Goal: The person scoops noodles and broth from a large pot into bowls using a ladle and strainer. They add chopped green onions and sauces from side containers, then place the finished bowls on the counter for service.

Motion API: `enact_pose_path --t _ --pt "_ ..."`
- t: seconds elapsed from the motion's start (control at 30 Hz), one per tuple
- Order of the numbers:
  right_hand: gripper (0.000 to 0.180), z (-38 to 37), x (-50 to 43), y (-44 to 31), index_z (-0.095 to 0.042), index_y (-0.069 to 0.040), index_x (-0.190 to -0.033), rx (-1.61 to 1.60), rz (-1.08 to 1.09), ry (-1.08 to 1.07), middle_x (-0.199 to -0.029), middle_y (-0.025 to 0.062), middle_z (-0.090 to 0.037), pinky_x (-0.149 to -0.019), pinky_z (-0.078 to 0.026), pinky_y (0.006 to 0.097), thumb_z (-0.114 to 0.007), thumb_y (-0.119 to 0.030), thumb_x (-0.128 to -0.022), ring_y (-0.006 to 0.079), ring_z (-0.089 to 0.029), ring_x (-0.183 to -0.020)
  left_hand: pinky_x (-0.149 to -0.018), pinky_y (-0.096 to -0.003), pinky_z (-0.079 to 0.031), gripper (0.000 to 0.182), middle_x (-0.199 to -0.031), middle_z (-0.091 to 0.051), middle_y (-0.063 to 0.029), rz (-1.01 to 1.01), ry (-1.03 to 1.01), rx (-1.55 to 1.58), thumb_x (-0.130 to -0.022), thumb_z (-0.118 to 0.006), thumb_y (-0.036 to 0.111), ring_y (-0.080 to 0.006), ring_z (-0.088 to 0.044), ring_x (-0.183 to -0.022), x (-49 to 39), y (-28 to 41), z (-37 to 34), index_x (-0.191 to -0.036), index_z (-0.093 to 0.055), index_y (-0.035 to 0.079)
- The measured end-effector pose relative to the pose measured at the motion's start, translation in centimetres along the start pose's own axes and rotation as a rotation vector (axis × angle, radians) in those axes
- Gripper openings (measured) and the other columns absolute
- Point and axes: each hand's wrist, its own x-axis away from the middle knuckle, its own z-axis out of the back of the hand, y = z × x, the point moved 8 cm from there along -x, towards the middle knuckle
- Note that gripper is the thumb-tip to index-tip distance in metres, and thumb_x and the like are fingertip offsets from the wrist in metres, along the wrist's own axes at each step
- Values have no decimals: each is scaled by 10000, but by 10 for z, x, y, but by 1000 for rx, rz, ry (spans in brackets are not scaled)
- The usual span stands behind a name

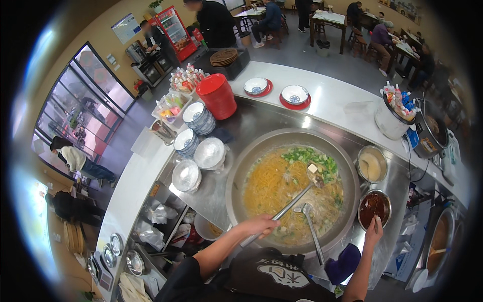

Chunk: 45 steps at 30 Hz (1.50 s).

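My left hand (262,226) grips the long metal handle of a ladle (294,202). The ladle's bowl, above the broth on the pot's far right side, holds a white tofu-like cube (312,168) and some dark bits. Below it is a wide metal pot (234,188) of yellow noodles (268,185) in broth, with chopped greens (307,154) floating at the back right. A second metal ladle (312,226) leans on the near rim. My right hand (373,232) pinches a small pale object at the near edge of a metal bowl of dark red sauce (371,207); its kind is unclear.
A metal pot of pale sauce (369,166) stands behind the red one. Stacked bowls (199,117), wrapped bowls (209,153) and a red bucket-like stack (216,96) are left. Two bowls on red plates (295,94) sit on the white counter. A purple cloth (342,264) lies near my right arm.
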Motion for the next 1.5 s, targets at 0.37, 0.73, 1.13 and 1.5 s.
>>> enact_pose_path --t 0.37,0.73,1.13,1.5 --pt "164 -18 18 1 -688 49 -1041 47 32 -179 -981 153 -726 -835 -538 310 -642 -45 -916 217 -704 -910 -408 -270 -335 340 -541 -410 38 -7 -16 26 -989 -577 326 -96 -397 -403 0 -3 -4 -746 -455 122" --pt "221 -11 8 89 -695 -26 -1069 -228 -472 -65 -924 45 -687 -705 -534 294 -593 -198 -977 130 -649 -812 -403 -265 -339 314 -530 -417 44 107 -1 18 -982 -583 298 -95 -388 -398 -9 -12 -4 -743 -472 128" --pt "211 -1 15 111 -646 -31 -991 -525 -862 184 -835 109 -722 -560 -534 268 -660 -223 -904 147 -687 -665 -364 -241 -312 271 -509 -426 22 191 68 89 -1001 -555 219 -94 -396 -373 -11 -9 -10 -773 -469 101" --pt "177 -26 -5 88 -691 -7 -1084 -352 -328 10 -943 69 -707 -713 -514 239 -666 -104 -939 102 -642 -812 -402 -268 -335 404 -531 -414 42 117 -3 27 -996 -580 339 -94 -422 -418 -13 -4 -16 -675 -439 137"
